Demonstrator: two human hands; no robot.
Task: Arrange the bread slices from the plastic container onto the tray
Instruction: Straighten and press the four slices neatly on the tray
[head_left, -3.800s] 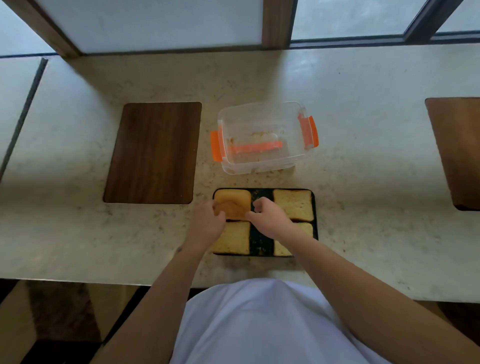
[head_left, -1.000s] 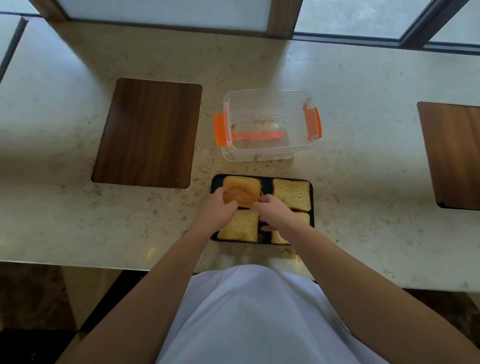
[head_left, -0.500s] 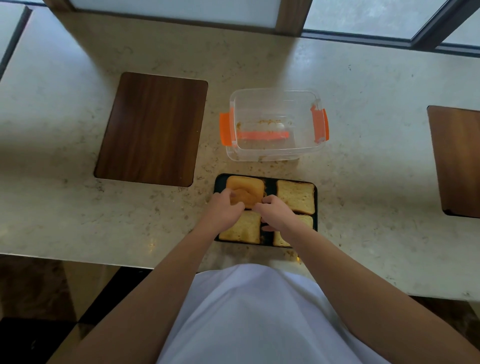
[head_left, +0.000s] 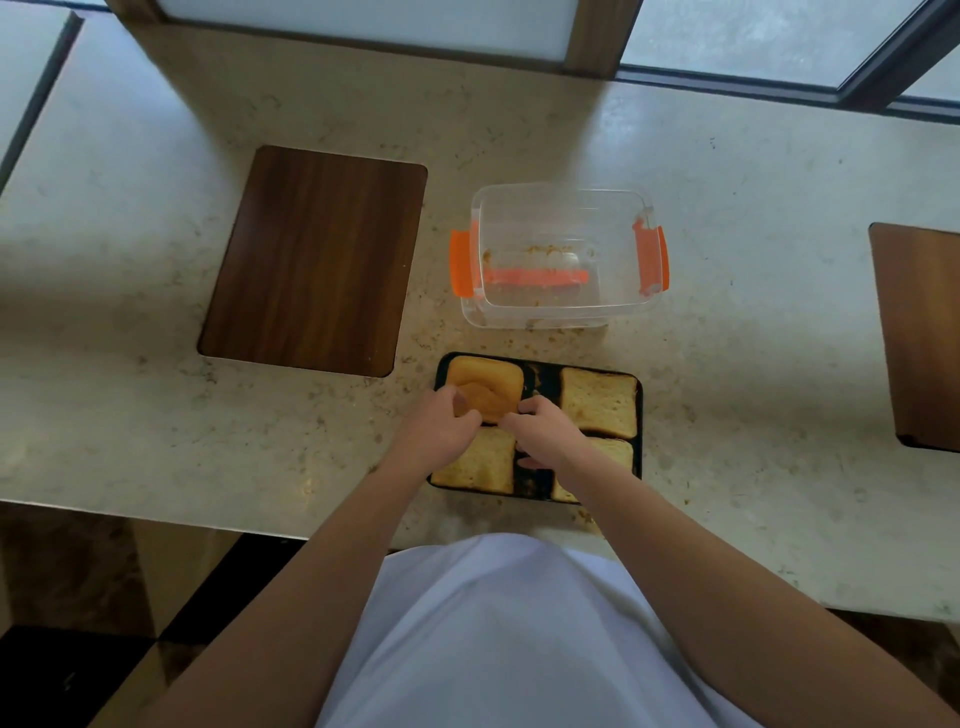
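A speckled stone counter (head_left: 727, 218) carries a clear plastic container (head_left: 561, 306) and dark tray (head_left: 535, 486).

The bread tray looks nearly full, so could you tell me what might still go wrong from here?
1. Both hands, left hand and right hand, pinch the browner end slice; squeezing could tear or crumble it.
2. The black tray sits near the counter edge, so a nudge toward the person might tip it off.

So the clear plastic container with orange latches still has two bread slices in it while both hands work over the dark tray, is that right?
Not quite: the head view shows the clear plastic container with orange latches holding only crumbs. All four bread slices lie on the dark tray, where both hands work.
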